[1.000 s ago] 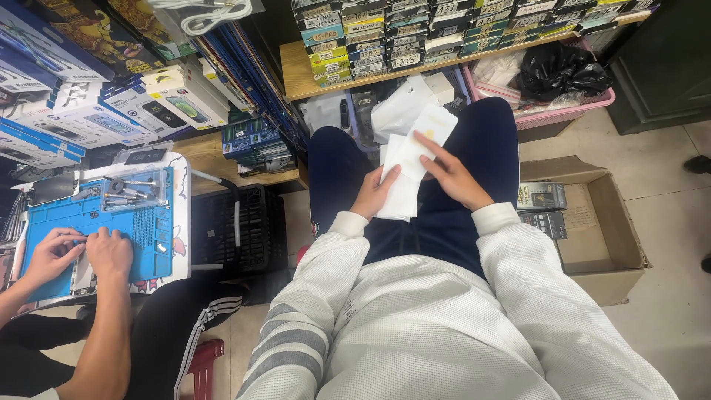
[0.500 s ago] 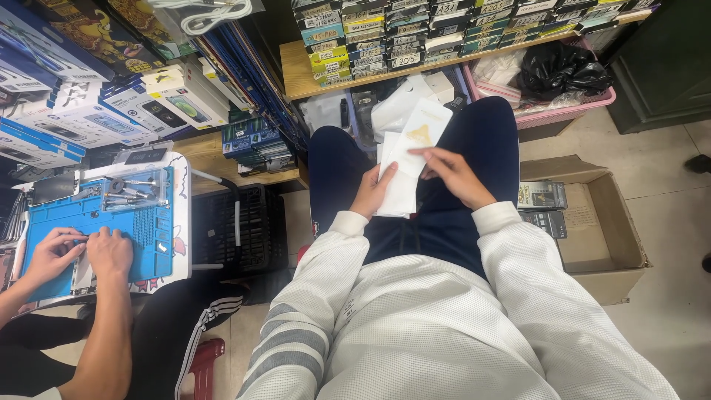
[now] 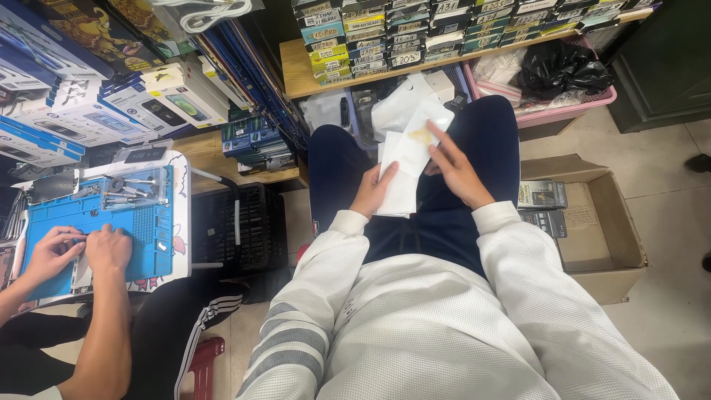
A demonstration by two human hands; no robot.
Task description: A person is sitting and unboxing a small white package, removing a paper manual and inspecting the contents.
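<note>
Fingers: left hand (image 3: 372, 191) grips white paper sleeves (image 3: 406, 167) from below; right hand (image 3: 454, 164) pinches their right edge
Sleeves: over lap, above dark trousers (image 3: 337, 167)
Right: cardboard box (image 3: 603, 222)
Left: co-worker's hands (image 3: 81, 250) on blue mat (image 3: 152, 222)

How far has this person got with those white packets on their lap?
Done: nothing visibly set aside as finished. In hand: the left hand holds a stack of white packets, while the right hand fingers the top one, which shows a yellowish patch. Left: the stacked packets underneath; how many cannot be told.
</note>
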